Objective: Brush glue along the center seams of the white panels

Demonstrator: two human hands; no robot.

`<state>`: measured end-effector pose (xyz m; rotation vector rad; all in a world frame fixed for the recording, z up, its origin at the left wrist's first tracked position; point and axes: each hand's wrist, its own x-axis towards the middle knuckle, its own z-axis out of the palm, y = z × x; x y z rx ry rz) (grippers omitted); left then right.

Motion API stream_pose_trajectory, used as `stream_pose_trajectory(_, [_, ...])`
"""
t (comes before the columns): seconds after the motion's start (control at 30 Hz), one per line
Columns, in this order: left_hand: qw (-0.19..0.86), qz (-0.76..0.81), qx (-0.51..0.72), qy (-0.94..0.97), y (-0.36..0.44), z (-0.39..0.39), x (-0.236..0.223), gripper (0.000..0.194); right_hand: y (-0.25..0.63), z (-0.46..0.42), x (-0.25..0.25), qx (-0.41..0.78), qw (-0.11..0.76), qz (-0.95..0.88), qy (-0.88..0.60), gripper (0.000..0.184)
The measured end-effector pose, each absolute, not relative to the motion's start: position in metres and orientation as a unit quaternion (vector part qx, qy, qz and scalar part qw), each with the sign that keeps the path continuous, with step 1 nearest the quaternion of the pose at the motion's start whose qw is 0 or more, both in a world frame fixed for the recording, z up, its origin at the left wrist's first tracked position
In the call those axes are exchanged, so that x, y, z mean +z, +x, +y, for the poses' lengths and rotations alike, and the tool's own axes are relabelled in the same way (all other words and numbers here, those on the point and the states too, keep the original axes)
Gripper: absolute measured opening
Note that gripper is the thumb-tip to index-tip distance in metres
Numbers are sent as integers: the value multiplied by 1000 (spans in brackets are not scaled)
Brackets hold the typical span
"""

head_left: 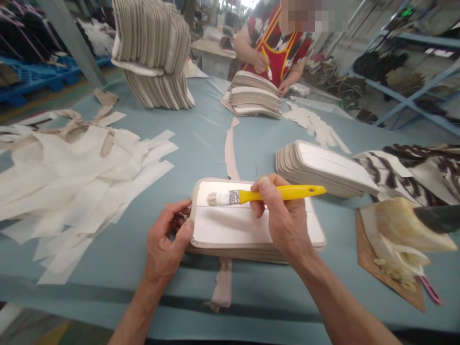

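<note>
My right hand is closed round the yellow handle of a small paintbrush. Its pale bristles rest on the upper left of the top white panel of a low stack of flat padded pieces in front of me. My left hand grips the left edge of that stack, thumb on top, fingers curled at the side.
A heap of white paper strips lies at left. Another stack of panels sits at right, and a glue-crusted container on a brown board. Tall stacks stand far back. A person in a red apron brushes another stack.
</note>
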<state>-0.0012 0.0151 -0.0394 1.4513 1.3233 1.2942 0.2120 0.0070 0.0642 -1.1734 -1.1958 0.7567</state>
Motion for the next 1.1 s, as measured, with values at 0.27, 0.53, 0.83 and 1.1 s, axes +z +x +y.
stream_pose_trajectory(0.27, [358,467,532,608,-1,11,-41,32,198,9,63,336,580,-520,-530,33])
stream_pose_trajectory(0.53, [346,455,530,627,-2,10,-40,34,191,7,59,320,539,-546,-556,30])
stream_pose_trajectory(0.83, [289,450,482,694,-4,15,-30,37,191,11,63,319,490,-571,-576,31])
stream_pose_trajectory(1.1, [301,494,385,719,-2,24,-4,49,206,12,62,329,470,-569,-589,35])
